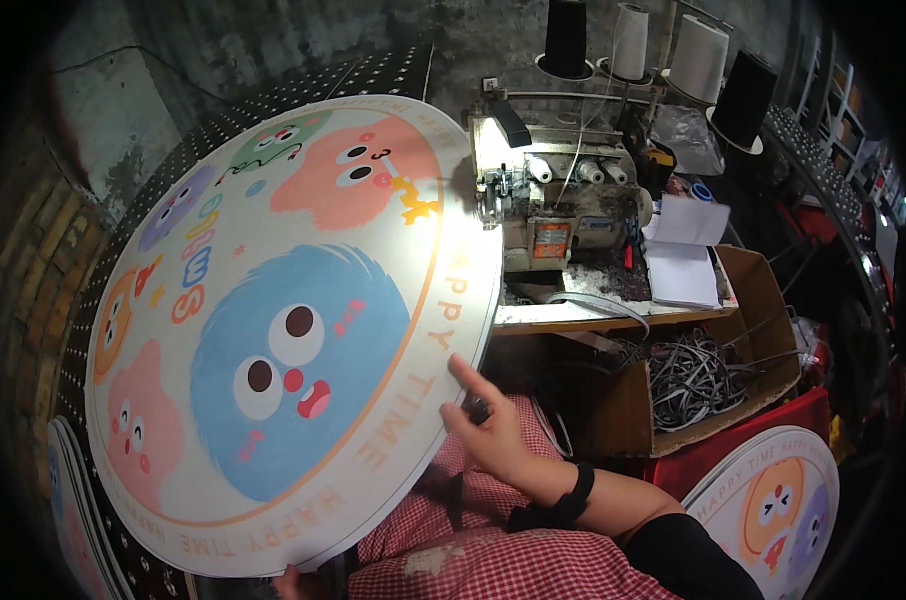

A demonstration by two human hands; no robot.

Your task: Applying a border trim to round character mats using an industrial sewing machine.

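Note:
A large round mat (273, 225), white with cartoon faces and a pale lettered border, lies tilted on a dark perforated table and overhangs it toward me. Its far right edge is at the needle area of an overlock sewing machine (563, 200), under a bright lamp. My right hand (488, 420) is at the mat's near right rim, index finger stretched out and thumb apart, the other fingers curled and partly hidden. At the bottom rim, only a bit of my left hand (290, 582) shows, gripping the edge; most of it is out of sight.
Thread cones (628, 45) stand behind the machine. A notepad (683, 250) lies to its right. Below, a cardboard box (758, 300) holds tangled grey strips (698, 378). More round mats are at the lower right (773, 510) and lower left (73, 510). Red checked cloth (503, 565) covers my lap.

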